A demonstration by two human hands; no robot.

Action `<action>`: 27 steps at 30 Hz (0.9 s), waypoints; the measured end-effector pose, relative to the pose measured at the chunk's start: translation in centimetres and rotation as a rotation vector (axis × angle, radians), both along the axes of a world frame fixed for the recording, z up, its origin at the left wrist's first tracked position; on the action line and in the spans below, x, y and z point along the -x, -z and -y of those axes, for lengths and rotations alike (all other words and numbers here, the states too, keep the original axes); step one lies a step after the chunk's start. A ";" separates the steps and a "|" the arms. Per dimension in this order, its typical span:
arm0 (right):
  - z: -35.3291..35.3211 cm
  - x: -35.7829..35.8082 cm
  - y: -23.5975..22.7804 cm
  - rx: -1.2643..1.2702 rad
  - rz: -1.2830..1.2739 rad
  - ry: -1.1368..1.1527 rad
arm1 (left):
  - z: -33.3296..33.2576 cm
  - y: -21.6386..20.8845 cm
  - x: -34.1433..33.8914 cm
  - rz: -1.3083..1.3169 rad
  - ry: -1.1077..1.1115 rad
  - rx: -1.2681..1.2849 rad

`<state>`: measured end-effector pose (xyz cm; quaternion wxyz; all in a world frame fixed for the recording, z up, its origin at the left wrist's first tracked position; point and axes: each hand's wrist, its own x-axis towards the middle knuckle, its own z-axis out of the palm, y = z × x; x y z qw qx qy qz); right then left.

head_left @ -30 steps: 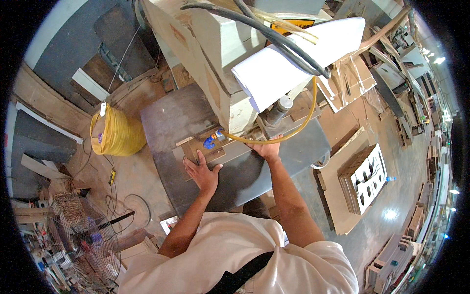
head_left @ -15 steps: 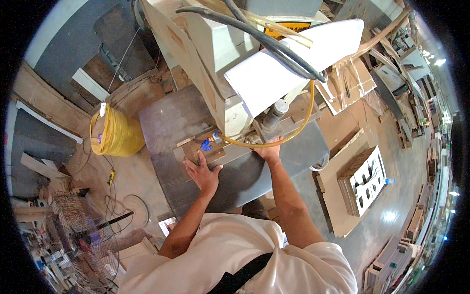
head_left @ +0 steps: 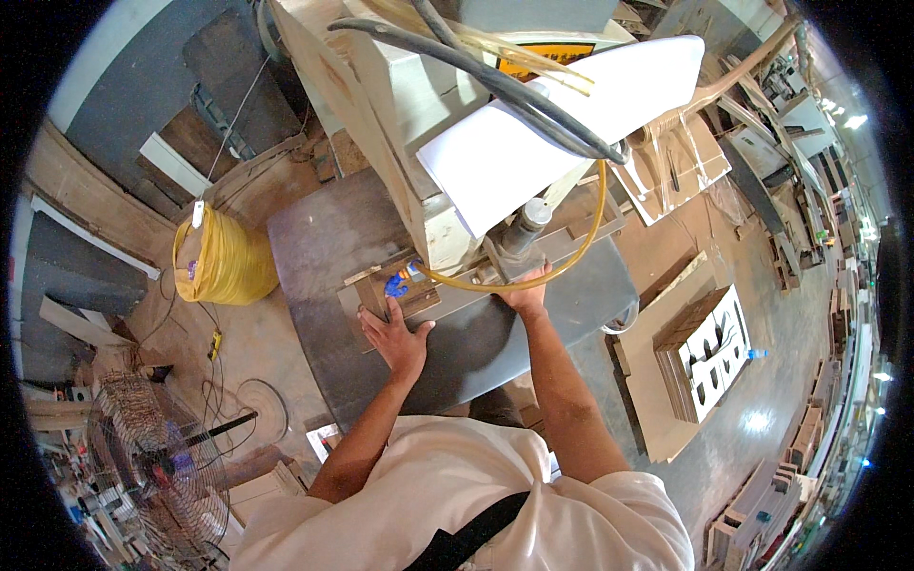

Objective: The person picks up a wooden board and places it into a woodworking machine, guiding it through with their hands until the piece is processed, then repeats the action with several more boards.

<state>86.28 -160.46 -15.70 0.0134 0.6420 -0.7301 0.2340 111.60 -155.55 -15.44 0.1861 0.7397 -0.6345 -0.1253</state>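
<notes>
My left hand (head_left: 394,343) lies flat with its fingers spread on a flat brown wooden board (head_left: 433,306) on the dark table. Just beyond its fingertips, a blue fitting (head_left: 396,284) sits at the end of a yellow hose (head_left: 557,277). At the board's right end, below a grey metal cylinder (head_left: 526,226) of the machine, my right hand (head_left: 525,296) is closed round the board's edge. Its fingertips are partly hidden by the hose and machine parts. White sheets of paper (head_left: 562,133) cover part of the pale machine body (head_left: 419,100) above.
Dark cables (head_left: 476,78) cross over the paper. A yellow sack (head_left: 233,257) stands left of the dark table (head_left: 333,224), and a wire-caged fan (head_left: 157,462) at lower left. On the right, a stack of cut boards with a white top (head_left: 714,352) rests on a brown sheet (head_left: 657,404).
The machine, paper, cables and blue fitting appear slightly farther left in the view. Both hands stay at nearly the same places on the board.
</notes>
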 end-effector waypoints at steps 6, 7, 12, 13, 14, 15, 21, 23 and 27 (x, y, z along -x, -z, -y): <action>0.1 0.2 -1.2 -0.099 0.006 0.026 | 0.0 -0.2 0.5 -0.014 0.003 -0.019; 0.2 0.2 -1.5 -0.126 0.014 0.034 | 0.0 -0.2 0.6 -0.010 -0.001 -0.021; 0.4 0.8 -1.5 -0.143 0.060 0.015 | 0.1 -0.2 1.0 -0.015 -0.009 -0.001; 0.4 1.0 -1.3 -0.129 0.063 0.009 | 0.2 -0.2 1.1 -0.015 -0.009 0.003; 0.4 1.2 -1.2 -0.131 0.069 0.012 | 0.2 -0.3 1.2 -0.014 -0.009 0.006; 0.4 1.2 -1.3 -0.133 0.078 0.014 | 0.2 -0.4 1.3 -0.012 -0.010 0.009; 0.3 1.3 -2.4 -0.152 0.130 0.008 | 0.3 -0.6 1.6 -0.029 -0.001 -0.022; 0.2 1.5 -2.4 -0.126 0.137 -0.013 | 0.3 0.0 1.6 -0.015 -0.008 -0.015; 0.3 1.8 -2.6 -0.148 0.134 -0.009 | 0.3 -0.2 2.1 -0.013 -0.005 -0.026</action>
